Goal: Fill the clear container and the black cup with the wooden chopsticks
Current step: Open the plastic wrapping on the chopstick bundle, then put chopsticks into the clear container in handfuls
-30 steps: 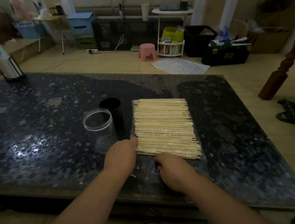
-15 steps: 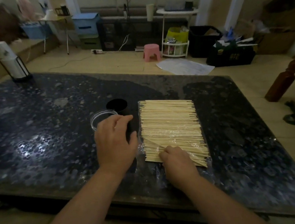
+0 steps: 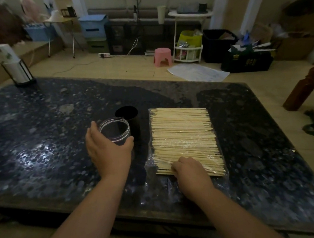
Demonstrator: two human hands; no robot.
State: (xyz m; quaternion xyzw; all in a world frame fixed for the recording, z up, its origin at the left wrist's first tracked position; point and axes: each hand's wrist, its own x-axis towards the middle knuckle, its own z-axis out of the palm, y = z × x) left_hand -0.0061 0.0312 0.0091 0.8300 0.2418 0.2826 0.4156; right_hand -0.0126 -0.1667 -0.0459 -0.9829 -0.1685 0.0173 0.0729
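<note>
While the left hand (image 3: 107, 152) cups the clear container (image 3: 114, 130), the right hand's (image 3: 189, 171) curled grip presses the wooden chopsticks (image 3: 183, 135).

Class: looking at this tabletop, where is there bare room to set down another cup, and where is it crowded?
Bare: the wide stretch left of the clear container, up to the paper roll holder, and the strip right of the chopsticks. Crowded: container, black cup and both hands cluster at centre.

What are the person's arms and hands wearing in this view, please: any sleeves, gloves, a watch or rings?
Both forearms are bare right down to the bottom edge of the picture, with no sleeve in view. The left hand and the right hand are ungloved. No watch, bracelet or strap shows at either wrist, and no ring can be seen, though the room is dim and most fingers are hidden from the camera.
</note>
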